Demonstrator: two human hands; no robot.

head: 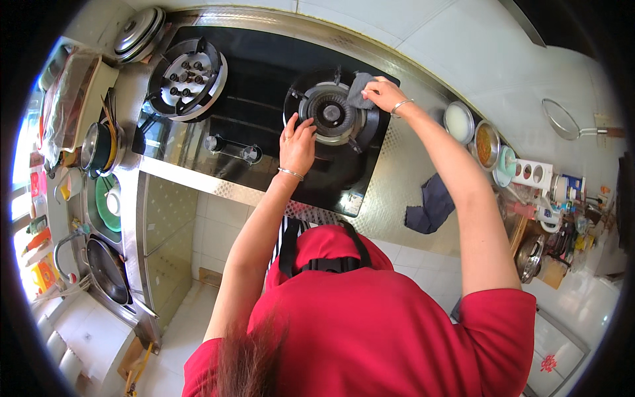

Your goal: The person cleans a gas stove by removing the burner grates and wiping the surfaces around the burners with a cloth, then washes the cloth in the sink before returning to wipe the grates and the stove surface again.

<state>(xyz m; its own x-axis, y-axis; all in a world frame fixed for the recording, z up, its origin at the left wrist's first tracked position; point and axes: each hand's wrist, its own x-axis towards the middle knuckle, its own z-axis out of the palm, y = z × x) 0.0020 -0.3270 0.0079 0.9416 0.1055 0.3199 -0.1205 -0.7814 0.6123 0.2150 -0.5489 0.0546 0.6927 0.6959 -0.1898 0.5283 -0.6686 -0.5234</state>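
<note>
My right hand [386, 95] pinches a folded grey cloth [360, 92] against the upper right of the right-hand gas burner [331, 113]. This burner sits in the black glass hob [253, 67], with a dark pan-support ring [303, 83] around it. At the burner's left front edge is my left hand [297, 149], its fingers spread and the tips at the ring. Whether those fingertips press on the metal is hard to tell. Two control knobs [252, 154] lie to the left of that hand.
The left burner [186, 79] carries its own pan support. A dark cloth [431, 206] lies crumpled on the steel counter [397, 198]. Bowls of food [485, 144] stand along the right wall. A wok [106, 270] rests in the sink area at left, near stacked lids [136, 32].
</note>
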